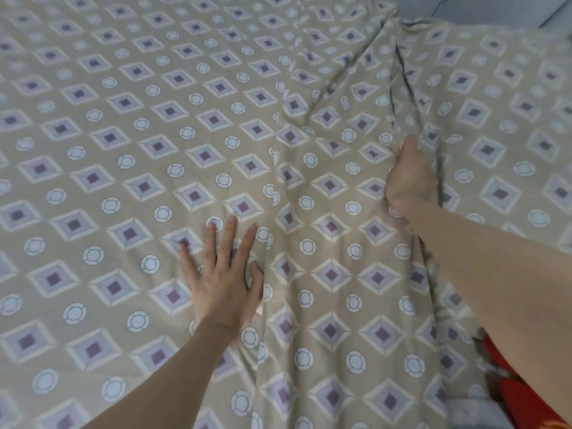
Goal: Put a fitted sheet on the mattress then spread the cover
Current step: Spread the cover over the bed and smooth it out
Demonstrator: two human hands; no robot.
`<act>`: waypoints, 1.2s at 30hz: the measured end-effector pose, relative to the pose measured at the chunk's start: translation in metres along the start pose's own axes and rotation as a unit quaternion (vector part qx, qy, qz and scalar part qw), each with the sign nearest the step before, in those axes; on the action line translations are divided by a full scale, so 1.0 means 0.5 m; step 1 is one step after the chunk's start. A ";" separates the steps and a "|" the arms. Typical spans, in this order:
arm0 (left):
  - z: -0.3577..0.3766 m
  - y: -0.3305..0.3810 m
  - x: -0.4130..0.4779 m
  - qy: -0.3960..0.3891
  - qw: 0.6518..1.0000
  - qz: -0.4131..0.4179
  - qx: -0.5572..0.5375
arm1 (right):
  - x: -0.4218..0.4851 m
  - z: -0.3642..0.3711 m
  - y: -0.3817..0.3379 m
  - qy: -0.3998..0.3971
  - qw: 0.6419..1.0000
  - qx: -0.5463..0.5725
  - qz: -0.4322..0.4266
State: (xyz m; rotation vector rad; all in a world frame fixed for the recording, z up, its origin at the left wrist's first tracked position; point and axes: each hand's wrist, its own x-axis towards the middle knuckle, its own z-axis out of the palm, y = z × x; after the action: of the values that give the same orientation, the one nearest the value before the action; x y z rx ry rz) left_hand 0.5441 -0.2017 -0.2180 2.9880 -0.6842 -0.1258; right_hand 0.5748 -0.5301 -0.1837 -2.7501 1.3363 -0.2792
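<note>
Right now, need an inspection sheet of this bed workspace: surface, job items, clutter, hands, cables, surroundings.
Surface: bed, hidden under the beige patterned sheet, mostly flat on the left.
Job's things: the same sheet; a creased ridge runs from the right hand toward the top right. Fitted sheet or cover: cannot tell.
Clutter: red patterned fabric at the lower right edge.
Hands: left hand flat, pressing the sheet; right hand grips a bunched fold.
Cables: thin dark line at top right, cannot tell.
Surroundings: pale floor or wall beyond the top right corner.

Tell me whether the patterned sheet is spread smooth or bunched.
The sheet is smooth by the flat left hand, bunched where the right hand grips it.
</note>
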 end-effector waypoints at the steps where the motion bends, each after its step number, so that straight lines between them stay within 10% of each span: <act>1: 0.002 0.000 0.000 0.001 1.000 -0.004 -0.003 | 0.004 0.000 0.012 0.007 1.000 0.000 -0.002; 14: 0.009 0.002 0.001 0.011 1.000 -0.014 -0.015 | -0.042 0.001 -0.009 0.107 0.981 -0.037 -0.158; 18: 0.009 0.004 -0.001 0.017 1.000 -0.016 -0.015 | -0.207 0.023 -0.099 -0.073 0.944 0.080 -0.313; 27: 0.012 0.005 -0.001 0.012 0.999 -0.031 -0.006 | -0.132 0.042 -0.177 -0.249 0.917 0.034 -0.309; 36: 0.000 0.014 -0.011 0.005 0.999 -0.035 -0.004 | -0.436 -0.057 0.058 -0.182 0.951 0.008 -0.250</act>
State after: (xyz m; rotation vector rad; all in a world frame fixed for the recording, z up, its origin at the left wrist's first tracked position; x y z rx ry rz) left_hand 0.5362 -0.2054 -0.2172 3.0029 -0.5779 -0.1165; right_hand 0.4149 -0.3764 -0.1886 -2.8902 0.5414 0.1913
